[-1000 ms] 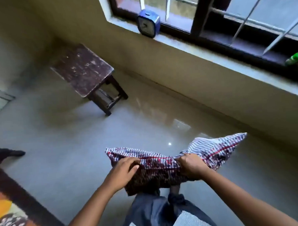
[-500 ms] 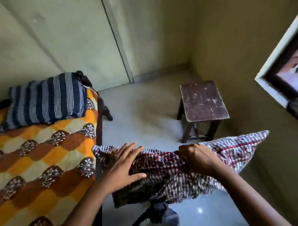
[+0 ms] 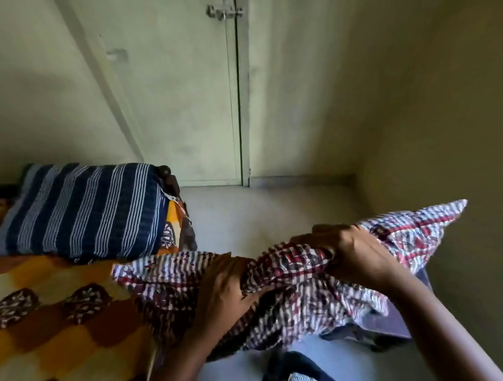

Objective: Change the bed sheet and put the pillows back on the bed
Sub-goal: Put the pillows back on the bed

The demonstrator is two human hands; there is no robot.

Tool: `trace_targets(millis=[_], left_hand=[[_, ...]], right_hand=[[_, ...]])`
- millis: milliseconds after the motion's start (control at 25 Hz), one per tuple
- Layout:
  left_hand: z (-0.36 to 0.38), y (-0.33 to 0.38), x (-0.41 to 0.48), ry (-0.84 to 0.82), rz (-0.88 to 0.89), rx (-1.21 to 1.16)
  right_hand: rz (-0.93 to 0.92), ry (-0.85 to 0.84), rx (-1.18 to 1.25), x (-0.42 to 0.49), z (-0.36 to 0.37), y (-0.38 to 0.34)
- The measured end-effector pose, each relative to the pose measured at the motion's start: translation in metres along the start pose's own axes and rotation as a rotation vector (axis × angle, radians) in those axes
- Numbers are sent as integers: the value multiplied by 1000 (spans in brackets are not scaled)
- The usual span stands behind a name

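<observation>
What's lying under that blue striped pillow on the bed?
The blue striped pillow rests on the orange and brown patterned sheet, which shows along its near edge. The patch directly beneath it and any mattress are covered.

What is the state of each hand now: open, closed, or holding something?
Left hand: closed, holding the red checked pillow.
Right hand: closed, gripping the same pillow.
</observation>
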State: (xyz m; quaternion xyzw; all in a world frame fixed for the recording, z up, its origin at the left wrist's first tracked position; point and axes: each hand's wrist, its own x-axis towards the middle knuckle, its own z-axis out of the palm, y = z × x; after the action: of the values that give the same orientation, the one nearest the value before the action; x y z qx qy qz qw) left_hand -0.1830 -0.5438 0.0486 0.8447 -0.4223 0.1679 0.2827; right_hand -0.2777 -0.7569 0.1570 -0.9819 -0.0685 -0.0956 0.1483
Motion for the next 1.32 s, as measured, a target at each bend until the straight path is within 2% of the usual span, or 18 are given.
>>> trace_targets(millis=[200, 320, 440, 560, 760, 880, 1080, 1320], left_hand=[[44, -75, 127, -7, -106, -7], [41, -105, 199, 11, -135, 39], [25, -143, 282, 174, -170, 112], [3, -186, 343, 327, -209, 289], [-17, -284, 408, 443, -224, 551], [-30, -342, 436, 508, -365, 605], [-53, -424, 444, 493, -619, 814], [-74, -457, 454, 510, -944, 1091]], right_hand=[[-103, 16, 31, 137, -4, 96], [-142, 11, 131, 209, -11, 149], [-294, 90, 262, 312, -22, 194], [-406, 83, 406, 415, -27, 205], [-652, 102, 462, 590, 6, 201], [-768, 15, 466, 698, 32, 184], [-1034, -111, 560, 833, 76, 134], [-1361, -217, 639, 930, 118, 51]])
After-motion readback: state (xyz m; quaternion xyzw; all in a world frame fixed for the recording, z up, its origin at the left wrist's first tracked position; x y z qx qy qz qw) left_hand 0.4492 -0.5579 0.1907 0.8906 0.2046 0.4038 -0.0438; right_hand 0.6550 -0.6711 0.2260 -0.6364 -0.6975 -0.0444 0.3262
